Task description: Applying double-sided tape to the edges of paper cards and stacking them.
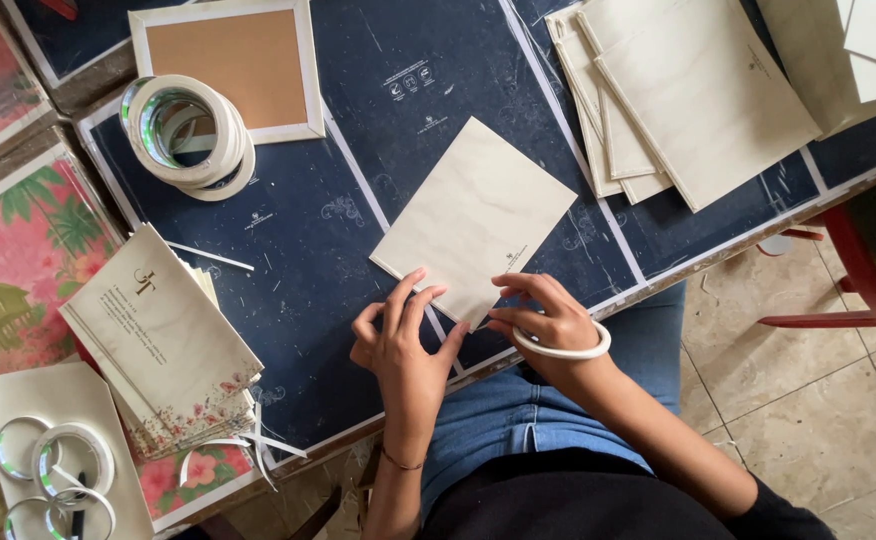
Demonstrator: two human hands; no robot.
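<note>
Dark blue sheeting covers the worktop [358,250] in front of me, crossed by pale lines, with tiled floor beyond its near edge. On it, close to that edge, lies a cream card [473,220], turned at an angle, its nearest corner pointing at my lap. My left hand [403,340] rests its fingertips on the card's lower left edge, fingers curled and loosely parted, clasping nothing. My right hand [543,312] pinches at the card's near corner with thumb and forefinger drawn close together; a white tape ring [563,348] sits round that wrist like a bangle.

Up and to the right, a fanned stack of cream cards [678,90] lies well apart from the one I am touching. To the left, a pile of printed cards [158,335] with floral bottoms leans over the worktop's corner. Further up stand stacked tape rolls [190,135] just beside a white-bordered brown board [233,65]. At the far lower left, more tape rings [58,470] lie on a pale sheet, and a red chair [858,270] stands to the right.
</note>
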